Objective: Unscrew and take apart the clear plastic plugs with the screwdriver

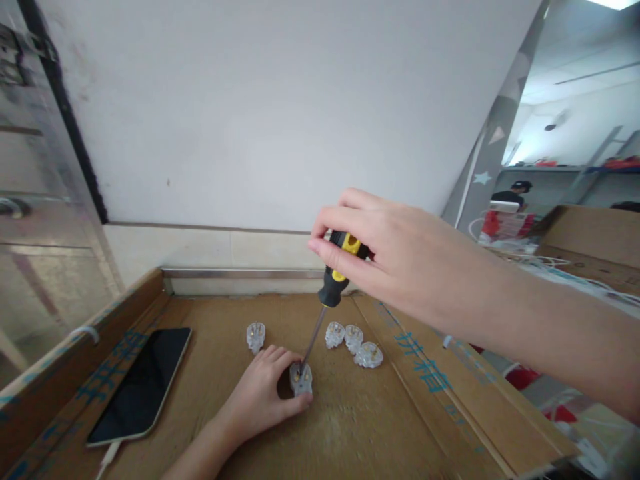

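Note:
My right hand point(350, 233) is closed around the black and yellow handle of a screwdriver point(333, 287). Its shaft slants down to the left, and the tip meets a clear plastic electrical plug point(301, 383) with brass-coloured metal parts. Thumb and fingers of my left hand point(270, 387) grip that plug from both sides against the cardboard. Another clear plug point(255, 337) lies just beyond my left hand. To the right sit three more: one plug point(335, 334), a second plug point(354, 339) beside it, and a third plug point(369, 355) nearer to me.
A phone point(143, 387) with a white cable lies at the left on the cardboard surface point(350, 440), whose left edge is folded up. A white wall point(280, 120) rises behind. At the far right a person point(513, 193) in a dark cap is near an open cardboard box point(590, 240).

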`<state>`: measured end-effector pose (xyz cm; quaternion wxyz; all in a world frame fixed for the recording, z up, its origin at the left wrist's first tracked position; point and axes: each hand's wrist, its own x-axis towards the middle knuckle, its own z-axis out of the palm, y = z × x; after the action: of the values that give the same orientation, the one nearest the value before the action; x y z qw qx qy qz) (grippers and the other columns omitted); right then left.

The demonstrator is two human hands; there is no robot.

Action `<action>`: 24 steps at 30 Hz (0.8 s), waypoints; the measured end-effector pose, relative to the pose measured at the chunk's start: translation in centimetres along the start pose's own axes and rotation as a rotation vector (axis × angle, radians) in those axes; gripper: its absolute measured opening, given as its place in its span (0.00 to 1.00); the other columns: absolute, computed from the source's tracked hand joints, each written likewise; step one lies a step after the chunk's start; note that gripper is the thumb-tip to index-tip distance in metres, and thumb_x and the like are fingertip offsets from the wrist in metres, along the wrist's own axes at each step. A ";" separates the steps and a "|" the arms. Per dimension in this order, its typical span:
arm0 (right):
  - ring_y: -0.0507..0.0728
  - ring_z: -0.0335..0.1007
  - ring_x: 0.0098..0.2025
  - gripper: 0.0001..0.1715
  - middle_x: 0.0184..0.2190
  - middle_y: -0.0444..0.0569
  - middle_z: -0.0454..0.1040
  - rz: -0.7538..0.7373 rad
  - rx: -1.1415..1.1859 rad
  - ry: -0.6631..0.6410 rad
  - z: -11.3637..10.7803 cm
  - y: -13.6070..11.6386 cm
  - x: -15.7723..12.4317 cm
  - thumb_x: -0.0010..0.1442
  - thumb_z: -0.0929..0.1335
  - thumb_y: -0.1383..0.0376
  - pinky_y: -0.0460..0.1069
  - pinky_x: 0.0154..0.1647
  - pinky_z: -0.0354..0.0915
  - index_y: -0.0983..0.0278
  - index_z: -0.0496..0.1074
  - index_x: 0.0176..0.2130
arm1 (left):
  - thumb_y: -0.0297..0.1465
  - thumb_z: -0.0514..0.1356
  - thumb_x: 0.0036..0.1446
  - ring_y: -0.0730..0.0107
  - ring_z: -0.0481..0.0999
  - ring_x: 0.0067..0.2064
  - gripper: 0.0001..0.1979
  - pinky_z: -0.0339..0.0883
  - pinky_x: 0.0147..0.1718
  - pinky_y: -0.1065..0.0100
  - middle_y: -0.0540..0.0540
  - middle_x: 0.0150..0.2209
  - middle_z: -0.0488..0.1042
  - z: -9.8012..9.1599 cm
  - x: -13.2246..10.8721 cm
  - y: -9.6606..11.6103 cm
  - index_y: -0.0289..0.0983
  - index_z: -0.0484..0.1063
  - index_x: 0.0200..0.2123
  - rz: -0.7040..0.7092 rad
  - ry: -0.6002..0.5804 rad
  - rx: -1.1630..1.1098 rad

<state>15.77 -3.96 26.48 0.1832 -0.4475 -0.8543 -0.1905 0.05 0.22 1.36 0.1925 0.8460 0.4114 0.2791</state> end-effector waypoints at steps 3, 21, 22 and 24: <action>0.45 0.53 0.19 0.15 0.39 0.44 0.65 0.001 0.084 -0.063 -0.6 0.3 -0.3 0.57 0.62 0.65 0.45 0.22 0.53 0.58 0.64 0.46 | 0.39 0.63 0.47 0.58 0.70 0.42 0.18 0.62 0.42 0.59 0.44 0.39 0.73 0.0 0.0 0.0 0.38 0.70 0.41 -0.003 0.007 -0.003; 0.44 0.56 0.20 0.19 0.44 0.46 0.61 -0.025 0.031 -0.018 0.1 -0.4 -0.8 0.57 0.63 0.63 0.45 0.22 0.56 0.54 0.62 0.49 | 0.38 0.62 0.48 0.59 0.70 0.40 0.16 0.63 0.41 0.62 0.45 0.37 0.73 -0.1 0.0 0.2 0.38 0.70 0.40 0.004 0.012 0.003; 0.44 0.57 0.20 0.22 0.45 0.46 0.61 -0.034 0.047 -0.014 0.2 -0.4 -0.8 0.56 0.63 0.66 0.44 0.23 0.57 0.54 0.61 0.50 | 0.38 0.62 0.47 0.59 0.70 0.40 0.16 0.62 0.41 0.62 0.45 0.37 0.73 -0.1 0.0 0.2 0.38 0.70 0.40 0.005 0.015 0.000; 0.43 0.56 0.20 0.27 0.47 0.47 0.60 -0.047 0.074 -0.032 0.0 -0.4 -0.9 0.52 0.64 0.69 0.44 0.21 0.56 0.53 0.59 0.52 | 0.38 0.63 0.47 0.59 0.70 0.40 0.16 0.62 0.41 0.62 0.45 0.37 0.73 -0.1 0.0 0.1 0.39 0.70 0.40 0.007 0.019 -0.005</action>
<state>15.88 -4.80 25.96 0.1816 -0.4233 -0.8738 -0.1558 0.05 0.13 1.47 0.1898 0.8442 0.4096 0.2889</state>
